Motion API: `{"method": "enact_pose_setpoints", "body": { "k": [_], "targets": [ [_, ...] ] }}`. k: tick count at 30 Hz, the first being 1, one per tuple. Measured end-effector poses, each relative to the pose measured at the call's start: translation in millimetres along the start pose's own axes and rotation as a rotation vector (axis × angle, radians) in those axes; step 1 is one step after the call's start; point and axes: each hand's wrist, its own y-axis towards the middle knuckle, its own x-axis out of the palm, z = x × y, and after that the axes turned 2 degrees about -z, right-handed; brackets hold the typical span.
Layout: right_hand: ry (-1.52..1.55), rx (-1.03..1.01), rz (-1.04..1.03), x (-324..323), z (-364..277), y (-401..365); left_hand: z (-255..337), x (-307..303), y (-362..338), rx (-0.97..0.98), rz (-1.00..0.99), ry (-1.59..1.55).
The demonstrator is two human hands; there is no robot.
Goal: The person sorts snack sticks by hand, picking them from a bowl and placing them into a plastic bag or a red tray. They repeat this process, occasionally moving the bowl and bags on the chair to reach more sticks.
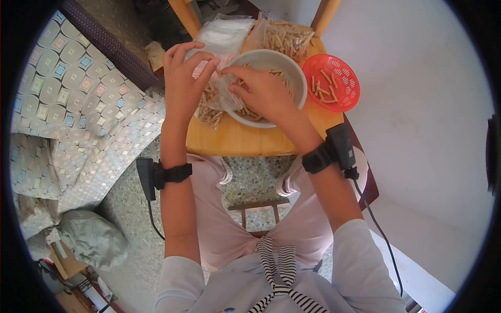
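Note:
A clear plastic bag (210, 104) with short brown stick-like pieces in its lower part leans against the left side of a pale round bowl (244, 121). My left hand (183, 73) pinches the bag's upper edge between thumb and forefinger, its other fingers raised. From the right, my right hand (263, 93) reaches over the bowl, its thumb and fingers closed on the bag's clear upper part close to the left fingertips. More of the brown sticks (279, 75) lie inside the bowl, partly hidden under my right hand.
The bowl stands on a yellow wooden chair seat (229, 140). A red perforated basket (350, 86) at the right holds several sticks. Behind are a filled clear bag (289, 39) and flat plastic bags (222, 34). Patterned fabric (88, 104) hangs at left; a white wall (412, 104) rises at right.

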Motion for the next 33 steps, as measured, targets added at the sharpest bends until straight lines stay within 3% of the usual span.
{"method": "enact_pose_setpoints", "body": {
  "k": [7,9,10,12,15,19,21,25,27,28,30,31,33],
  "targets": [
    [0.052,0.081,0.029,-3,-13,3,3,-1,2,0.002,0.117,-0.037],
    [0.005,-0.104,0.178,7,-10,5,1,-1,2,0.025,0.020,-0.038],
    [0.005,-0.104,0.178,7,-11,4,1,0,0,0.024,0.021,-0.038],
    [0.046,-0.060,0.143,5,-13,4,0,1,-3,0.144,-0.148,0.048],
    [0.065,0.116,0.112,-3,-13,3,-5,-1,-3,0.163,-0.145,0.100],
    [0.087,0.178,0.159,-13,-9,8,-9,-8,2,0.135,-0.020,0.084],
    [0.033,0.144,0.012,-26,1,10,-6,-10,2,-0.015,0.074,0.016],
    [-0.297,0.071,-0.202,-28,30,-10,1,-4,1,0.022,0.139,-0.047],
    [-0.509,0.224,-0.374,-20,26,-24,8,3,-1,0.086,0.039,-0.095],
    [-0.514,0.226,-0.373,-16,24,-26,12,8,-2,0.088,0.042,-0.099],
    [-0.537,0.151,-0.318,-3,21,-26,16,18,-7,0.103,-0.235,-0.163],
    [-0.539,0.151,-0.318,0,24,-26,18,24,-10,0.103,-0.234,-0.165],
    [-0.497,0.185,-0.297,6,29,-25,20,33,-19,0.152,-0.359,0.020]
  ]
}}
